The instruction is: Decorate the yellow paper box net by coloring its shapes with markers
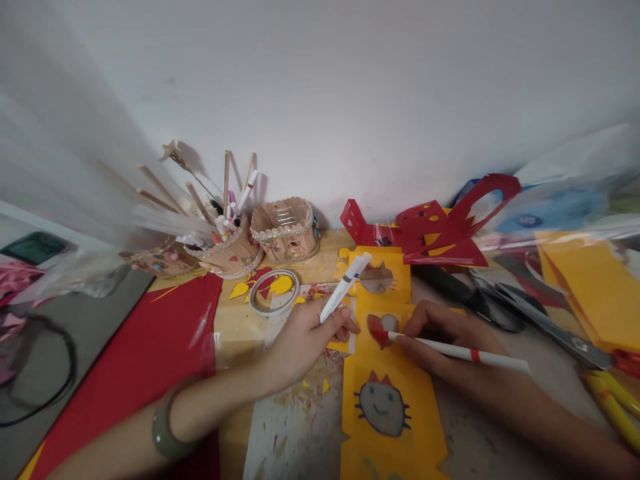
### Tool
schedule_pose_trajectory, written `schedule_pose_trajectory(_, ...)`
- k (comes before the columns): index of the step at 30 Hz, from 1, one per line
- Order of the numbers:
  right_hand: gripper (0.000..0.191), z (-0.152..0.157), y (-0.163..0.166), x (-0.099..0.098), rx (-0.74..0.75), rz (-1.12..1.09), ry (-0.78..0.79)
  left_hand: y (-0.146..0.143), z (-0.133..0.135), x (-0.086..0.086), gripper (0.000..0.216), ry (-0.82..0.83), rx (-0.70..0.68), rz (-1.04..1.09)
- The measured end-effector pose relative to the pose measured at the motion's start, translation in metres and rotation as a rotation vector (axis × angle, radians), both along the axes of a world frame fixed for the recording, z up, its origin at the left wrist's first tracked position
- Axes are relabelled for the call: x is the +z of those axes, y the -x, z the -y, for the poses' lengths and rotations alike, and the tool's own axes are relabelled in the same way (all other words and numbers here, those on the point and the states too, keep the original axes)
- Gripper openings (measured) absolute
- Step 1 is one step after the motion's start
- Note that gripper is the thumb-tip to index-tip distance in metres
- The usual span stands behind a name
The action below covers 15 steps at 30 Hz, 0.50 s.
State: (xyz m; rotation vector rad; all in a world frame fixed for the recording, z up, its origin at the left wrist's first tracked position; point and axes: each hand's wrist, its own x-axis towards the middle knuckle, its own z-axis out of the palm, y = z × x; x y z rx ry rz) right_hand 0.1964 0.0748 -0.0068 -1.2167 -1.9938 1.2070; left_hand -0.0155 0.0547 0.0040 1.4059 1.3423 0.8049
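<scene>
My right hand [435, 340] is closed around a white marker with a red band [473, 355]. Its red tip touches a heart [377, 327] on the yellow paper [415, 393]; the heart's left part is red, the rest greyish. My left hand [305, 340] is closed too, with a white marker with a blue band [345, 287] slanting up out of it. The fingertips of that hand rest beside the yellow paper's left edge. Below the heart is a smiling round face [383, 408] outlined in blue, and above it a grey cat-like shape [377, 277].
Craft-stick baskets [285, 230] stand by the wall, one holding pens and sticks. A tape roll [274, 292] lies near yellow scraps. Red paper [170, 360] covers the left side. Cut-out red paper [425, 230] sits behind; scissors [555, 323] and a knife [455, 290] lie right.
</scene>
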Motion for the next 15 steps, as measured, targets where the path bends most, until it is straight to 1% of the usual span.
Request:
schedule_pose_trajectory(9, 0.026, 0.001, 0.002, 0.005, -0.001, 0.015, 0.015, 0.001, 0.001, -0.001, 0.036, 0.002, 0.005, 0.003)
schedule_pose_trajectory(12, 0.027, 0.002, 0.002, 0.008, -0.022, 0.009, 0.029, 0.001, 0.0, -0.001, 0.036, 0.003, 0.003, 0.0)
schedule_pose_trajectory(15, 0.025, 0.002, 0.004, 0.012, -0.04, 0.01, 0.013, 0.001, 0.0, -0.001, 0.036, -0.001, -0.007, -0.007)
